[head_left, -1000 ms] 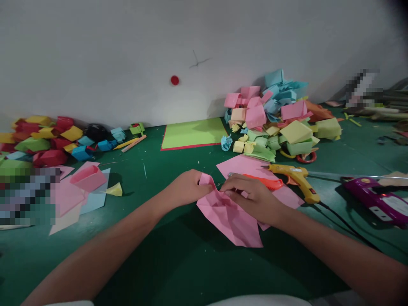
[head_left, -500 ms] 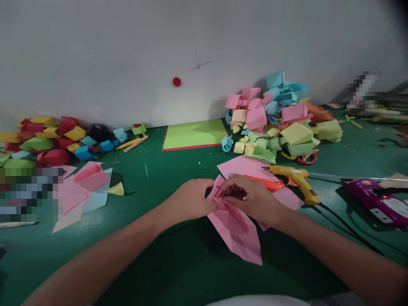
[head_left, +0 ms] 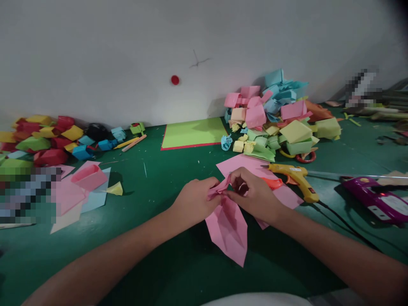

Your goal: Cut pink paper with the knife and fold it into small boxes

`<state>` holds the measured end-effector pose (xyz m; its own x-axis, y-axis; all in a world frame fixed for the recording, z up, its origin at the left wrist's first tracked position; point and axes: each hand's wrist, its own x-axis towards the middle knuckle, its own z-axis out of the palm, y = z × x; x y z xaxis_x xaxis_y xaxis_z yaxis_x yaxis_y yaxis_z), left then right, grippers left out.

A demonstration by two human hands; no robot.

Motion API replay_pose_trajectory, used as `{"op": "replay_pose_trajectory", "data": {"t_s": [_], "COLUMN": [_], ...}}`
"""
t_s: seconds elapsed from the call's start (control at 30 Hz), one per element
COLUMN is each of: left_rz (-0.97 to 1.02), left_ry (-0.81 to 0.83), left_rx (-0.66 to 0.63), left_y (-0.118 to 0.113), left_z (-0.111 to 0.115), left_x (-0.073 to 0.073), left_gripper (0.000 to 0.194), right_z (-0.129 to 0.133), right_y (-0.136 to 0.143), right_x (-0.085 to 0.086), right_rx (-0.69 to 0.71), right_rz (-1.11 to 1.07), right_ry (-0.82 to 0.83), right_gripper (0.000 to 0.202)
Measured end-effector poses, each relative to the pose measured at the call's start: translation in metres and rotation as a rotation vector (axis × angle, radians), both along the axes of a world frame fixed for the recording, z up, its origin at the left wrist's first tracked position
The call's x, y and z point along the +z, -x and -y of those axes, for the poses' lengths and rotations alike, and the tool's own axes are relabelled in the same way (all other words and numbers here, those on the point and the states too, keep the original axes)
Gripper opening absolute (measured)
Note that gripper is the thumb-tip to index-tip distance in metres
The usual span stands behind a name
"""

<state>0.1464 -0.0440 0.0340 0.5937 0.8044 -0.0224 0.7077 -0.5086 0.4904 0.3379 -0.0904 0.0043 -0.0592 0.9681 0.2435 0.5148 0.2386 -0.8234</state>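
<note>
A creased piece of pink paper is held between my two hands above the green table. My left hand pinches its gathered upper part from the left. From the right, the fingers of my right hand grip the twisted top end. Below the fingers the paper fans out to a point toward me. Flat pink sheets lie behind and under my right hand, with an orange object on them, partly covered by that hand.
A yellow glue gun and a purple power strip are at right, joined by dark cord. Folded paper pieces heap up at back right and left. A light-green sheet lies by the wall. Pink and blue paper sits left.
My right hand has turned and twisted the top of the pink paper to the right. The paper's hanging lower tip has swung left.
</note>
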Motion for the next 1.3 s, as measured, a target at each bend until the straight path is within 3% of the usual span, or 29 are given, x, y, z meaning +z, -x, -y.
{"op": "replay_pose_trajectory", "data": {"t_s": [0.23,0.63,0.97,1.17,1.3], "left_rz": [0.015,0.170,0.060,0.116,0.152], "left_ry": [0.009,0.062,0.061,0.041,0.008], "left_rx": [0.014,0.098,0.068,0.035,0.009], "left_y": [0.002,0.004,0.002,0.009,0.011], "left_z": [0.003,0.003,0.003,-0.004,-0.008], "left_x": [0.004,0.004,0.003,-0.001,-0.004], "left_gripper": [0.022,0.015,0.009,0.025,0.031], "right_z": [-0.002,-0.002,-0.001,-0.004,-0.004], "right_y": [-0.001,-0.005,-0.002,-0.008,-0.008], "right_x": [-0.003,0.004,0.001,0.005,0.006], "right_rx": [-0.005,0.101,0.101,0.002,0.029], "right_rz": [0.031,0.214,0.349,0.441,0.468], "right_ry": [0.128,0.058,0.031,0.069,0.075], "right_gripper": [0.027,0.012,0.013,0.025,0.021]}}
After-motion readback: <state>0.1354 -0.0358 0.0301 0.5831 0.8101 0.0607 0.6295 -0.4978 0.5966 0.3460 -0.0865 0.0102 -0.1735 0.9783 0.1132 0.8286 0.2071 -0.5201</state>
